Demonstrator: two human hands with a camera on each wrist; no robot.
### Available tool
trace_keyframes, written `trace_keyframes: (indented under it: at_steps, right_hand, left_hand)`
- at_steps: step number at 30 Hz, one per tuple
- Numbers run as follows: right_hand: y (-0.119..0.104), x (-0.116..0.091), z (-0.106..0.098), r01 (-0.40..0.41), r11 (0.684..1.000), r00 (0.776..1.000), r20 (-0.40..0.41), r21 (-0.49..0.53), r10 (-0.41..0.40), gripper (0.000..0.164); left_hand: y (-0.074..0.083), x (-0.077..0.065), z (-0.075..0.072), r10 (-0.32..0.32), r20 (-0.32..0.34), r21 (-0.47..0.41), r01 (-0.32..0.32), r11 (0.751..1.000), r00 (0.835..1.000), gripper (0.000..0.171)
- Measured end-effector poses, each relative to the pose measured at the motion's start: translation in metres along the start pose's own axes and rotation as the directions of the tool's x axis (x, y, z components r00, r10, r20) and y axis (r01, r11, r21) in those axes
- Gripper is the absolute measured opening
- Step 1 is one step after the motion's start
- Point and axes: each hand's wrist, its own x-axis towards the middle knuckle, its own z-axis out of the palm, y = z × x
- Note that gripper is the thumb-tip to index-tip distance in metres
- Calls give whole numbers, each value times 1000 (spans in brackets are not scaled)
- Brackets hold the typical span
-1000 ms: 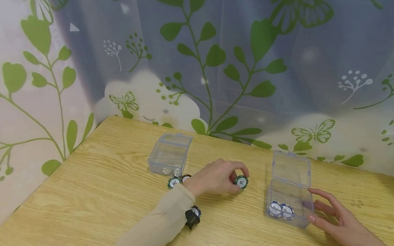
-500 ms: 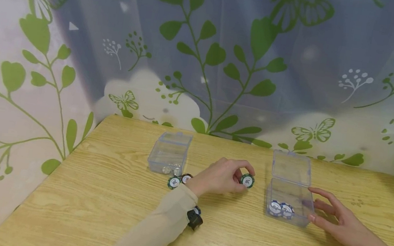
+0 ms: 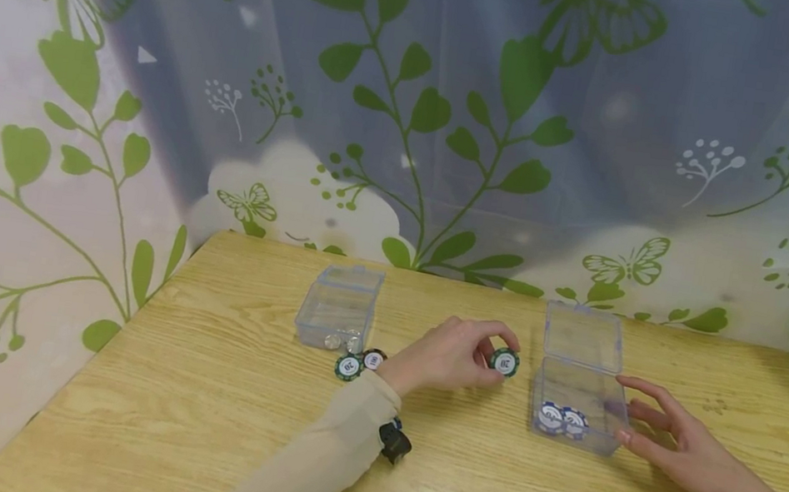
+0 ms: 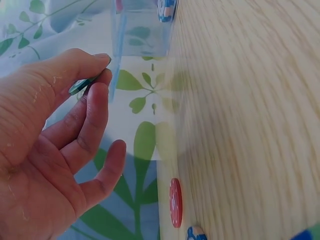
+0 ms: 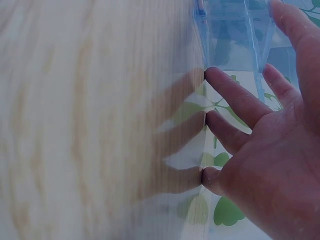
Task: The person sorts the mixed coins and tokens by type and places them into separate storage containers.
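My left hand [image 3: 450, 356] pinches a green poker chip [image 3: 504, 362] marked 20 between thumb and fingers, raised a little above the table. In the left wrist view this green chip [image 4: 80, 87] shows nearly edge-on. To its right stands a clear plastic box [image 3: 581, 398] with its lid tipped back. Blue-and-white poker chips [image 3: 563, 420] lie inside at the front. My right hand [image 3: 694, 452] is at the box's right side, thumb and index finger touching it. In the right wrist view, the other fingertips of the right hand [image 5: 270, 145] rest on the table, spread apart.
A second clear box [image 3: 335, 313] stands at the left, lid back, with silvery coin-like discs [image 3: 343, 342] at its front. Beside it lie another green chip [image 3: 349, 367] and a dark chip [image 3: 374, 359]. A blue chip is mostly hidden behind the left wrist's black band [image 3: 394, 444].
My left hand has moved to the right with the green chip, closer to the right-hand box. The right hand and both boxes stay where they were.
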Motion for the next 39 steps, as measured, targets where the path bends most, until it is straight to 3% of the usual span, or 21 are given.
trace_keyframes:
  at_steps: [19, 39]
  right_hand:
    - [2, 0, 0, 6, 1000, 1000, -5, 0, -6, 73]
    - [1, 1, 1, 3, 1000, 1000, -21, -21, -3, 73]
  left_hand:
    - [10, 6, 8, 12, -2, -108, -12, 994, 1000, 35]
    - [18, 12, 21, 43, 7, -163, -41, 986, 999, 37]
